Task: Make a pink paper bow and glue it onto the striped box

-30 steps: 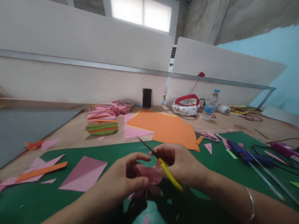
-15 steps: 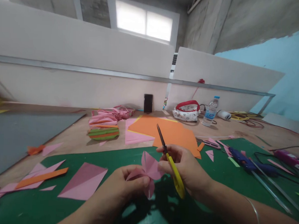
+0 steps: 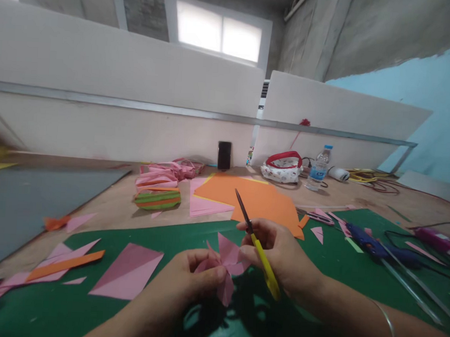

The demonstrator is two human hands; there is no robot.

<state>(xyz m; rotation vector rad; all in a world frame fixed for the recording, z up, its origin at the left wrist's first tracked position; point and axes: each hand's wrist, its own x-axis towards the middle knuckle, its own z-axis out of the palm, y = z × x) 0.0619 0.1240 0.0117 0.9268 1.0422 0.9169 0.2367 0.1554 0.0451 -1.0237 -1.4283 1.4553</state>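
Observation:
A pink paper flower [image 3: 228, 250] with several pointed petals is pinched between the thumb and fingers of my left hand [image 3: 199, 275], held above the green cutting mat [image 3: 145, 325]. My right hand [image 3: 275, 249] grips yellow-handled scissors [image 3: 262, 261], their closed blades pointing up and away. Its thumb and fingertips are also at the flower's right petal; whether they pinch it I cannot tell. A folded-looking pink paper square [image 3: 129, 271] lies on the mat left of my hands.
Orange sheets [image 3: 261, 195] and pink paper lie beyond my hands. A blue glue gun [image 3: 368, 239] rests on the right, near a water bottle [image 3: 318, 168] and a white pouch [image 3: 281, 169]. A phone [image 3: 224, 155] stands against the back panel. Paper scraps [image 3: 69, 266] lie left.
The flower has turned slightly in my left hand, and its petals sit at a different angle. My right hand still holds the scissors close beside it.

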